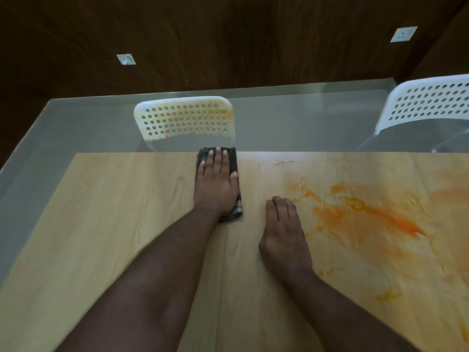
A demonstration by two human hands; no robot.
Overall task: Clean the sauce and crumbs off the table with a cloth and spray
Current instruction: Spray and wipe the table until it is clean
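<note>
Head view shows a dark folded cloth [234,171], rectangular and reaching the far edge of the pale wood-grain bench [114,224], pressed flat under the left hand [215,184] with straight fingers [218,158] together, while smeared orange sauce [375,214] spreads at three o'clock beyond the right hand [284,235], resting flat.

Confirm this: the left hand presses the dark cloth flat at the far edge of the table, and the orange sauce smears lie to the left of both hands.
Not quite. The head view shows the left hand pressing the dark cloth at the table's far edge, but the orange sauce smears lie to the right of both hands, beyond the right hand.
</note>
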